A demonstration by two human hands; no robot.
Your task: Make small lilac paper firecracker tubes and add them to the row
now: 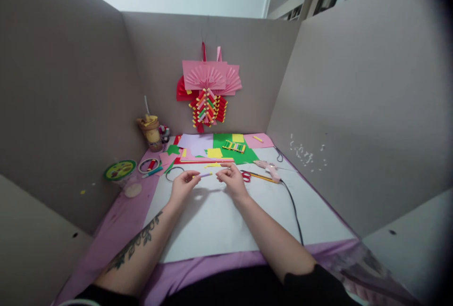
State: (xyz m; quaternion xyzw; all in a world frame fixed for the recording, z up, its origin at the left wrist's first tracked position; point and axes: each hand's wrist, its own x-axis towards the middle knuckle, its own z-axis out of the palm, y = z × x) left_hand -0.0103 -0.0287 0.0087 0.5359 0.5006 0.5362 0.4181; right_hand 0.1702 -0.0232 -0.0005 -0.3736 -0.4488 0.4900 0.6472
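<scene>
My left hand [184,184] pinches one end of a small lilac paper roll [205,175] with a yellow band at its right end. Just right of the roll is my right hand [231,181], its thumb and fingertips bent close together; whether something tiny is between them is too small to tell. Both hands are above the white work sheet [208,221]. Beyond them, several small rolls with yellow ends [234,146] lie in a row on green paper [247,156]. Yellow paper strips [212,165] are just behind the hands.
A pink glue gun [272,172] with a black cord, red-handled scissors [246,177] and a pencil [264,177] lie at right. At left stand a drink cup [153,134] and a green-rimmed tub [120,171]. Paper decorations [205,76] hang on the back panel.
</scene>
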